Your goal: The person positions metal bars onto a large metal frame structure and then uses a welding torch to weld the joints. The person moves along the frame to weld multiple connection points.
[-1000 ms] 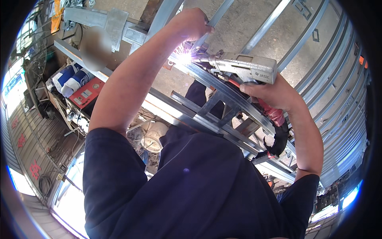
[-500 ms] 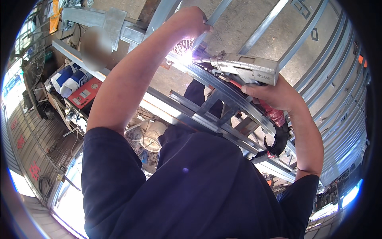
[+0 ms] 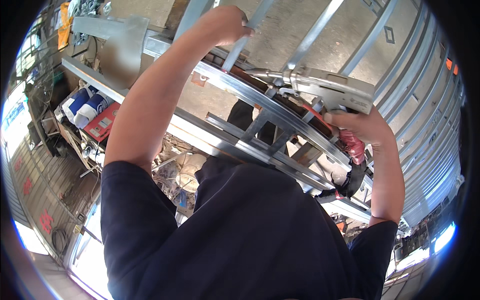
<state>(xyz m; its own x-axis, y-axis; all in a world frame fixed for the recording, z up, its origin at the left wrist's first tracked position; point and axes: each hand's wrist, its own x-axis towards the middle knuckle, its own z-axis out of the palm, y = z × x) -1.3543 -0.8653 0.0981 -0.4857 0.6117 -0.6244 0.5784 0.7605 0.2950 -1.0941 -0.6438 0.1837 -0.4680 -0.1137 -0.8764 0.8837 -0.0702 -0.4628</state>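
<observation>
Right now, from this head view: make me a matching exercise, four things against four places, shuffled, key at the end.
Things
1. welding gun
2. left hand
3. red box top
4. red wrapping

Places
A. at a slanting metal bar, near the picture's top edge
B. between the right hand and a black sleeve of torn-looking material
C. in the right hand, its nozzle pointing to the picture's left
D. toward the picture's left, beside blue-and-white bundles

Pairs: 1-C, 2-A, 3-D, 4-B
</observation>
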